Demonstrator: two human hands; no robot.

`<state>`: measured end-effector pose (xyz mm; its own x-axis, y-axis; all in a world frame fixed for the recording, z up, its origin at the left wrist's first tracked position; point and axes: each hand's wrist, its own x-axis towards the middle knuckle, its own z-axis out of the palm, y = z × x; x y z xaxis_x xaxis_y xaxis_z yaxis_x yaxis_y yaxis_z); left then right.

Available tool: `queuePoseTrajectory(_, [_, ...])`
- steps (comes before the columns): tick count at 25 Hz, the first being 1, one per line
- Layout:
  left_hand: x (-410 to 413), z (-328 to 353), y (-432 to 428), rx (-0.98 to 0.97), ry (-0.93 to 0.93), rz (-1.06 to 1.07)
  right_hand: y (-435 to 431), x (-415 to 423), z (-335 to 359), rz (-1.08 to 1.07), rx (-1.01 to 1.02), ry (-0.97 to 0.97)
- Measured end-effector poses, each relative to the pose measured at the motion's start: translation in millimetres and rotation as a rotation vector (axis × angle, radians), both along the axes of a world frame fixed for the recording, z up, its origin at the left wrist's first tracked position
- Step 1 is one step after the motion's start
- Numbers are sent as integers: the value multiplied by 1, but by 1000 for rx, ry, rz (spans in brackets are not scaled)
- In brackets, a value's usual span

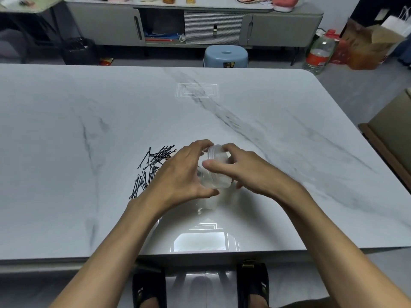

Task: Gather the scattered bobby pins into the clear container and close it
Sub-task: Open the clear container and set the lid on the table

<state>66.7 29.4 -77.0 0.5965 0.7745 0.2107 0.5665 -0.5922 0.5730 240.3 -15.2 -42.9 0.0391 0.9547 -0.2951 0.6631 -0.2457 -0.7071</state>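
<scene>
1. Two black sandals (149, 287) show below the near edge of the surface (66, 218) — one under each forearm.
2. Two bare hands meet over the surface. The left hand (178, 174) and the right hand (251, 168) both have their fingers (213, 164) curled round one clear container (219, 172).
3. The container sits tilted between the two palms, its ridged rim turned up and away from the person. I cannot tell whether a lid is on it.
4. One loose heap of black bobby pins (153, 165) lies on the surface just left of the left hand, partly hidden by it — too many and too tangled to count.
5. Beyond the far edge stand one blue stool (225, 56), one clear bottle (319, 52) with a red label, and one grey cabinet (284, 27).
</scene>
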Motion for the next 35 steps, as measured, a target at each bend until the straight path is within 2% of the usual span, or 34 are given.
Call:
queuePoseTrajectory(5, [2,1,3,-60,-28,72,-3,10,2,127,317,-95])
queuePoseTrajectory(8, [3,-1,7,-91,-95,159,-10,37,-11,-77,498,11])
queuePoseTrajectory(12, [6,-2,5,-136,-161,215,-28,81,-45,-437,428,73])
queuePoseTrajectory(17, [12,-4,3,-120,-169,224,-49,109,-69,-567,396,21])
queuePoseTrajectory(21, [13,-5,4,-142,-190,199,-57,120,-66,-586,145,-157])
queuePoseTrajectory(23, [12,-5,4,-170,-201,186,-54,108,-56,-546,222,-213])
queuePoseTrajectory(25, [12,-3,3,-213,-227,169,-44,83,-40,-509,395,-29])
queuePoseTrajectory(27, [10,-2,1,-258,-267,151,-30,47,-25,-422,359,291])
queuePoseTrajectory(28, [9,-3,1,-269,-278,143,-24,30,-21,-364,318,388])
queuePoseTrajectory(31, [-2,-6,1,-289,-303,165,-8,-6,-18,-266,312,398])
queuePoseTrajectory(35, [-32,-4,11,-271,-356,335,17,-28,-18,-198,322,460])
